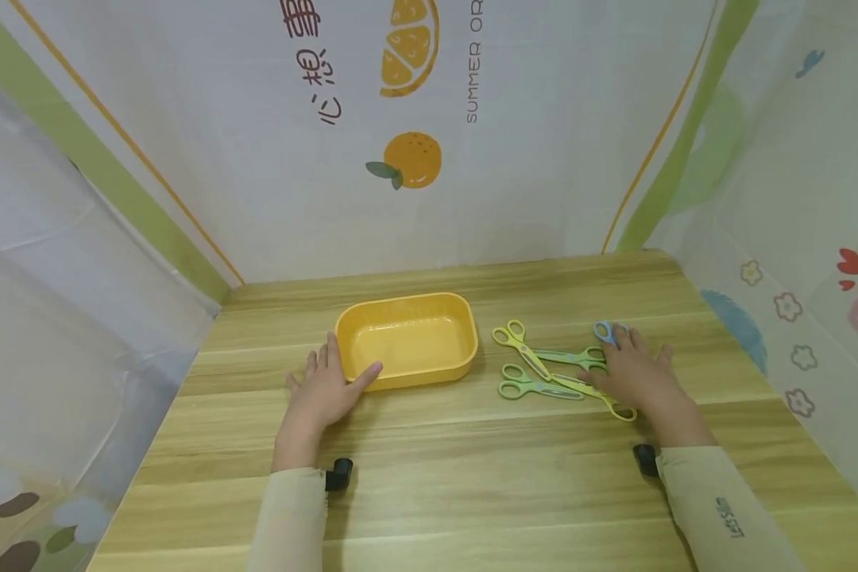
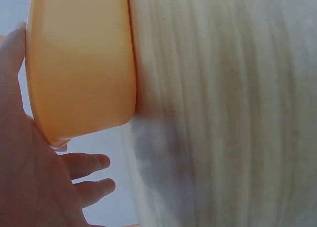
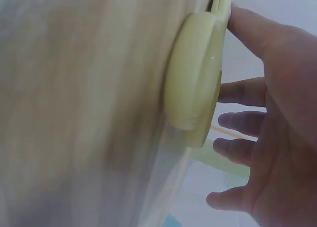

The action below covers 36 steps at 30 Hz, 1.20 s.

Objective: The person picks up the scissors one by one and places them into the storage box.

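"Since every pair of scissors lies to the right of the yellow tray (image 1: 400, 349), which hand is nearer them?"

"The right hand (image 1: 643, 381). It's over the right side of the group, fingertips on the loop of the blue scissors (image 1: 608, 340), and nothing looks clasped: the fingers are spread."

"And how does the blue pair point?"

"I can't tell. The palm hides all but its handle, so its long axis is anyone's guess."

"Any neighbours easier to read?"

"Yes. The upper green scissors (image 1: 575, 358) run roughly sideways, handles at the right, beside the thumb. The lower yellow scissors (image 1: 588, 389) slant, blades towards the tray, handles towards the person; in the right wrist view their loops lie on the table, close by the fingers. The upper yellow scissors (image 1: 520, 345) and lower green scissors (image 1: 529, 387) have their handles on the tray side, well away from that hand."

"What about the left hand (image 1: 322, 397)?"

"It's laid around the tray's near left corner, thumb across the near rim, fingers extended rather than clenched. The tray's long axis runs side to side, so its short right end faces the scissors."
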Available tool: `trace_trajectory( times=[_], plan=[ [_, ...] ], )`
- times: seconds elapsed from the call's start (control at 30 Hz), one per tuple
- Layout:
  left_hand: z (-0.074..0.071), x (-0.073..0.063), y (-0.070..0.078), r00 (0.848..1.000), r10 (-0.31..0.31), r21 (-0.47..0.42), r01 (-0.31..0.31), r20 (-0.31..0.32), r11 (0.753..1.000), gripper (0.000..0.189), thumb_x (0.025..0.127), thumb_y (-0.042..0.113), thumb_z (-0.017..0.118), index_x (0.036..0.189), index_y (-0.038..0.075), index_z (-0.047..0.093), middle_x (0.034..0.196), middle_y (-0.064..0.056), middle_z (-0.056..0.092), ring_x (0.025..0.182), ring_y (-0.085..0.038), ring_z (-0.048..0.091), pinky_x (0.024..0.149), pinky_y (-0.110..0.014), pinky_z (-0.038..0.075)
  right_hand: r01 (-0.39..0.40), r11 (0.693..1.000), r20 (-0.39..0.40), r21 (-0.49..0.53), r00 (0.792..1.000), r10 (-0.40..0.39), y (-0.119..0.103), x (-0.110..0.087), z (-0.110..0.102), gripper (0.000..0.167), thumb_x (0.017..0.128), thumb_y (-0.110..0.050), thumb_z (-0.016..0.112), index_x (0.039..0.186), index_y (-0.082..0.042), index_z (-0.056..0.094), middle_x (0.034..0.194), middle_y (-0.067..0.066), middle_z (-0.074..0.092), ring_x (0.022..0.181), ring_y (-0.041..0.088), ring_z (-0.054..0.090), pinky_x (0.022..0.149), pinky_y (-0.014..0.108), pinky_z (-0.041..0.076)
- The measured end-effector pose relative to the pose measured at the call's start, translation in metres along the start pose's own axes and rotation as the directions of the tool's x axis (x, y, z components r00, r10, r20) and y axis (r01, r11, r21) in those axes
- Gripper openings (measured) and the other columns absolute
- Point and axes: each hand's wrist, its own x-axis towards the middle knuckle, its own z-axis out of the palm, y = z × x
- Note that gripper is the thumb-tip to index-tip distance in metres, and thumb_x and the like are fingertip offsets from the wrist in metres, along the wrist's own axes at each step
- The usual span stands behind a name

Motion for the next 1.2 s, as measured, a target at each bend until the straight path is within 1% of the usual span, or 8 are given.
trace_trajectory(
  times=[0.17, 0.4, 0.53, 0.67, 0.77, 0.9, 1.0, 1.2],
  plan=[
    [-0.003, 0.0, 0.001, 1.0, 0.005, -0.026, -0.005, 0.028, 1.0, 0.126, 0.093, 0.093, 0.033, 0.169, 0.006, -0.017, 0.178, -0.028, 0.003, 0.164, -0.054, 0.0, 0.117, -0.088, -0.005, 0.004, 0.998, -0.012, -0.06, 1.0, -0.005, -0.002, 0.0, -0.002, 0.092, 0.104, -0.064, 0.056, 0.152, 0.013, 0.046, 0.171, 0.039, 0.009, 0.158, 0.061, 0.008, 0.11, 0.093, 0.003],
    [-0.005, -0.001, 0.001, 0.997, -0.007, -0.047, 0.011, 0.075, 0.999, 0.127, 0.092, 0.094, 0.033, 0.167, 0.008, -0.024, 0.177, -0.028, -0.001, 0.164, -0.054, -0.001, 0.117, -0.087, -0.005, 0.034, 0.991, -0.018, -0.13, 0.999, -0.036, -0.008, -0.001, -0.002, 0.078, 0.106, -0.056, 0.057, 0.144, 0.012, 0.056, 0.171, 0.038, 0.016, 0.158, 0.061, 0.014, 0.111, 0.093, 0.006],
    [-0.004, -0.003, 0.001, 0.996, -0.008, -0.075, 0.015, 0.094, 0.997, 0.126, 0.093, 0.092, 0.034, 0.166, 0.009, -0.027, 0.177, -0.029, -0.002, 0.164, -0.054, -0.001, 0.118, -0.087, -0.004, 0.053, 0.986, -0.031, -0.16, 0.998, -0.059, -0.009, -0.002, -0.003, 0.07, 0.105, -0.056, 0.059, 0.131, 0.009, 0.068, 0.171, 0.034, 0.023, 0.157, 0.06, 0.02, 0.11, 0.094, 0.009],
    [-0.003, -0.003, 0.002, 0.996, -0.007, -0.08, 0.014, 0.09, 0.997, 0.127, 0.093, 0.092, 0.035, 0.166, 0.008, -0.026, 0.177, -0.03, 0.001, 0.164, -0.054, 0.001, 0.117, -0.088, -0.002, 0.061, 0.984, -0.054, -0.167, 0.996, -0.071, -0.006, -0.002, -0.007, 0.065, 0.103, -0.057, 0.063, 0.117, 0.006, 0.074, 0.168, 0.034, 0.029, 0.155, 0.06, 0.026, 0.109, 0.095, 0.006],
    [-0.003, -0.003, 0.002, 0.997, -0.008, -0.071, 0.014, 0.081, 0.997, 0.128, 0.092, 0.094, 0.035, 0.167, 0.008, -0.024, 0.176, -0.031, 0.004, 0.164, -0.054, 0.003, 0.118, -0.088, -0.002, 0.062, 0.986, -0.09, -0.158, 0.993, -0.077, -0.005, 0.0, -0.012, 0.07, 0.1, -0.056, 0.067, 0.129, 0.008, 0.068, 0.165, 0.035, 0.034, 0.152, 0.06, 0.031, 0.109, 0.095, 0.001],
    [-0.003, -0.003, 0.001, 0.998, -0.008, -0.046, 0.01, 0.063, 0.999, 0.128, 0.092, 0.094, 0.032, 0.167, 0.006, -0.022, 0.176, -0.031, 0.004, 0.164, -0.054, 0.004, 0.118, -0.087, -0.002, 0.071, 0.984, -0.157, -0.161, 0.983, -0.096, -0.008, 0.001, -0.024, 0.078, 0.096, -0.052, 0.073, 0.141, 0.01, 0.06, 0.16, 0.032, 0.044, 0.146, 0.058, 0.041, 0.112, 0.093, 0.004],
    [-0.003, -0.003, 0.001, 0.998, -0.006, -0.018, 0.007, 0.058, 1.0, 0.13, 0.091, 0.096, 0.031, 0.167, 0.005, -0.021, 0.176, -0.031, 0.003, 0.164, -0.054, 0.005, 0.118, -0.087, -0.002, 0.077, 0.979, -0.205, -0.188, 0.972, -0.116, -0.008, -0.001, -0.032, 0.077, 0.093, -0.051, 0.077, 0.136, 0.011, 0.063, 0.154, 0.03, 0.052, 0.14, 0.055, 0.048, 0.114, 0.09, 0.011],
    [-0.005, -0.003, -0.001, 0.999, 0.009, 0.022, -0.01, 0.037, 1.0, 0.13, 0.09, 0.096, 0.032, 0.169, 0.004, -0.014, 0.177, -0.03, 0.002, 0.164, -0.054, 0.005, 0.116, -0.09, -0.001, 0.071, 0.97, -0.276, -0.231, 0.951, -0.136, -0.009, -0.008, -0.047, 0.08, 0.089, -0.053, 0.08, 0.137, 0.009, 0.064, 0.147, 0.027, 0.059, 0.136, 0.052, 0.053, 0.116, 0.082, 0.021]
  ],
)
